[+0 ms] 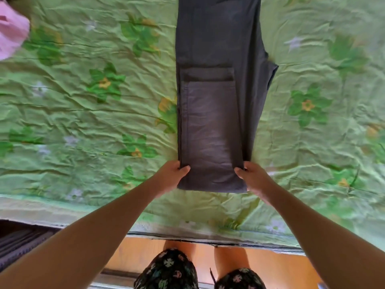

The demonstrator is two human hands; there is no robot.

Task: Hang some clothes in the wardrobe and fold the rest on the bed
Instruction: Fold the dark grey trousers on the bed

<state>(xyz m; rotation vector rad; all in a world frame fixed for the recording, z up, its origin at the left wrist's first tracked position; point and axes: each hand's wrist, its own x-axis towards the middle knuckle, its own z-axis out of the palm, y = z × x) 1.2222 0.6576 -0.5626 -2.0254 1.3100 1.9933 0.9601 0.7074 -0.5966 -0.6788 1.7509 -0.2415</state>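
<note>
Grip: the left hand [170,176] is pinching the near-left corner of the trousers [216,101], thumb lying on top and fingers tucking under the fold. The right hand [253,177] is pinching the near-right corner the same way. Location: the trousers are lying lengthwise on the bed [93,126], running away from the person, with a hemmed end doubled back over the middle. At far left a pink garment [11,30] is sitting on the bed, well apart from them. Handling, as judged: the dark woven cloth is looking soft and limp, fairly weighty for clothing, neither slippery nor fragile, though the stacked layers are likely to be sliding apart if raised from one side only. Best hold, as judged: both corners of the fold at once, with all layers pinched together and the edge kept level.
</note>
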